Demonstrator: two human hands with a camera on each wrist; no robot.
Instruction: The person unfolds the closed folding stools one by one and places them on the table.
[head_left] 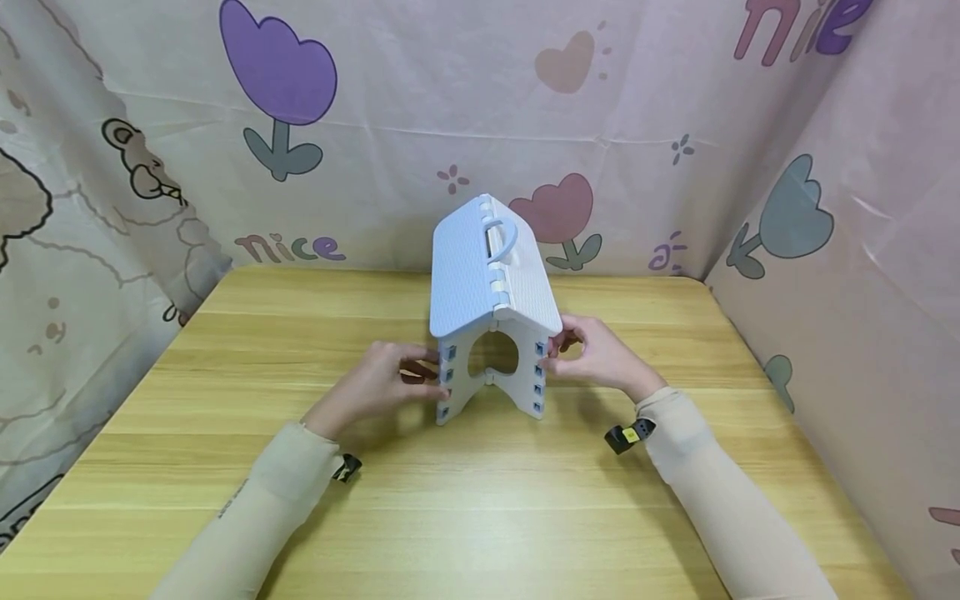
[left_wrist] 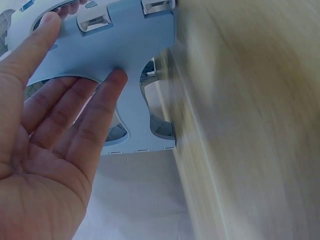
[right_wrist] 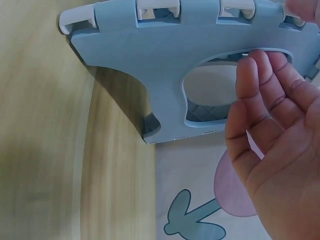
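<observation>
A folding step stool point(head_left: 489, 275) in pale blue and white plastic stands on the table, half folded, its hinged top peaked like a roof with a loop handle along the ridge. On its left, my left hand point(head_left: 375, 379) grips the side leg panel point(left_wrist: 135, 45); the thumb lies over the corner edge and fingers reach into the panel's cutout. On the opposite side, my right hand point(head_left: 592, 358) holds the other leg panel point(right_wrist: 165, 80), its fingertips inside the oval opening. The front panel point(head_left: 459, 392), with a round hole, bends inward at its middle hinge.
The wood-grain table point(head_left: 480, 517) spreads around the stool. Behind it hangs a printed fabric backdrop point(head_left: 405, 125), with more cloth point(head_left: 885, 275) at the right side. A dark wrist camera point(head_left: 630, 435) sits below the right hand.
</observation>
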